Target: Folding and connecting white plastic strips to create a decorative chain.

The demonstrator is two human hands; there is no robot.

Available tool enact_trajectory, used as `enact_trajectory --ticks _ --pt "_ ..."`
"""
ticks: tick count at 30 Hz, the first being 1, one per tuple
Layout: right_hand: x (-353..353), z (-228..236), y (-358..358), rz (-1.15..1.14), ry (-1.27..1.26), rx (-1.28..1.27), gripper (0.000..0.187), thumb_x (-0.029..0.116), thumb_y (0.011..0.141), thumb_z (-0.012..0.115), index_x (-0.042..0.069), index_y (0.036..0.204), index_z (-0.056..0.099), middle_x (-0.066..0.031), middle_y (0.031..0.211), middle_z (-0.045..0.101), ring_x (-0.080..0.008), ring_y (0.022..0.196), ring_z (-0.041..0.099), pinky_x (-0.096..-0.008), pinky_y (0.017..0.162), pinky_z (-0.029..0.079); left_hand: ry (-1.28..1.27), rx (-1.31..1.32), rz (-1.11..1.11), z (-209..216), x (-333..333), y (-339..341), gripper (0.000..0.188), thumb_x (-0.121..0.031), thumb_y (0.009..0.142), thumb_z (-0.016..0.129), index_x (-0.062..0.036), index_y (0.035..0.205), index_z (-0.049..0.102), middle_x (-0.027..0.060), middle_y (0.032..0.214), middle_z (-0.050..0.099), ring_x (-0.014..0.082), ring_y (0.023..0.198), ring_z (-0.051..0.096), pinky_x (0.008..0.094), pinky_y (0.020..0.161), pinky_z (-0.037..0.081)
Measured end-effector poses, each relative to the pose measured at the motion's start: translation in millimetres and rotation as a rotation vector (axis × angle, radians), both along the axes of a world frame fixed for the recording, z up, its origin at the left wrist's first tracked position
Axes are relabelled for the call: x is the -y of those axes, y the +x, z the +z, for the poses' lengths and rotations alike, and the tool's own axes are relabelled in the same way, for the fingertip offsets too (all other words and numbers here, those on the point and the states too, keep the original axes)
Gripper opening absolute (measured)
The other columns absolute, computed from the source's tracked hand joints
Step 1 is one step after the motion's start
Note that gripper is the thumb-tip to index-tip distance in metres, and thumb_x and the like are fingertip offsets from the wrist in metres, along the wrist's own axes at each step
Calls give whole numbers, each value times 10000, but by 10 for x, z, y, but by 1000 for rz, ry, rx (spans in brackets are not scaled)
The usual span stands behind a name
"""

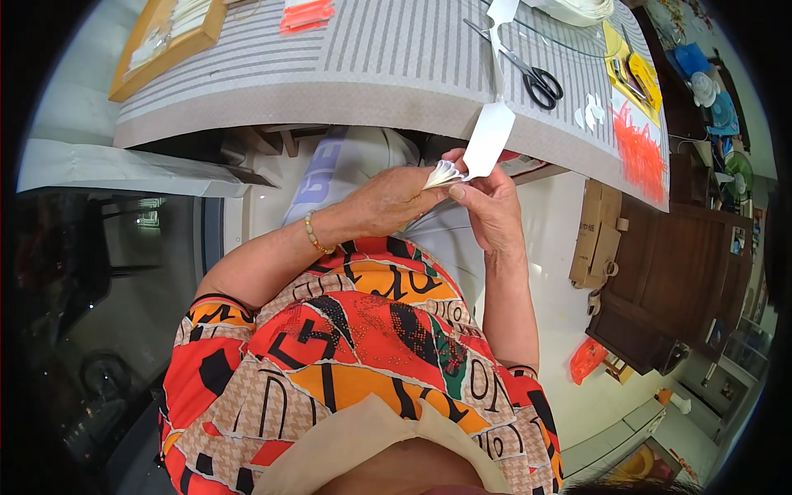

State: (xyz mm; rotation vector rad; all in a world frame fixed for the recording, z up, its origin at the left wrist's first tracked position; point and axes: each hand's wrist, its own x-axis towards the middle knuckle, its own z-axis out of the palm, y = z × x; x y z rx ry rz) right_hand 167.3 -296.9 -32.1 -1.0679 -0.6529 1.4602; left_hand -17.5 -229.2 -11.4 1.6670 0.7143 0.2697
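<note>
Over my lap, just off the table's near edge, my left hand (394, 198) grips a fanned stack of white paper tags (444, 173). My right hand (493, 210) is closed beside it, thumb and fingers pinching the lower end of a white tag strip (490, 139). The strip runs up over the table edge and across the tabletop, its tags joined end to end. Part of the stack is hidden by my fingers. Black-handled scissors (540, 85) lie on the table, right of the strip, their blades reaching beside it.
On the striped tablecloth (396, 49) are a white roll (582, 8), a wooden tray (210, 25) of white pieces, orange-red strips (307, 16), a pile of orange-red fasteners (639, 157), and a yellow cutter (643, 78). Small white scraps (592, 113) lie nearby. A dark wooden cabinet (660, 264) stands at right.
</note>
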Motion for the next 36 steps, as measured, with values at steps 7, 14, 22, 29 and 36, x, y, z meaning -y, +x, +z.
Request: enact_trajectory --ticks 7,14,22,29,36 --pt "33 -109 -107 -45 34 -59 416 -52 726 719 -6 1131 632 -171 1218 623 -242 1029 607 -347 934 487 -41 -32 -33 -118 5 -59 329 -347 1010 479 -44 1004 606 87 768 646 258 644 547 400 599 412" --pt "-3 -89 -19 242 -1 -59 439 -41 748 734 -18 1176 638 -133 1140 663 -210 920 643 -311 854 525 53 36 -80 -99 12 -79 311 -336 1000 486 -51 959 603 83 735 616 232 621 524 376 582 400" --pt "-42 -142 12 196 25 -179 535 38 707 762 -27 1220 623 -191 1222 632 -245 1048 614 -336 932 486 -192 -4 -95 -91 37 -52 280 -289 978 504 -24 988 595 108 785 640 281 659 559 413 615 428" --pt "-118 148 -171 159 3 246 548 61 780 713 -1 1312 597 -169 1276 621 -227 1088 604 -316 957 463 85 0 37 80 -149 -167 266 -255 958 515 -1 998 583 152 859 676 371 737 606 470 668 451" --pt "-314 196 -410 30 154 473 464 144 876 679 46 1326 616 -108 1243 657 -189 1049 593 -298 946 440 214 -142 22 117 -356 -250 261 -272 962 521 -20 990 583 174 897 684 391 771 621 480 690 452"
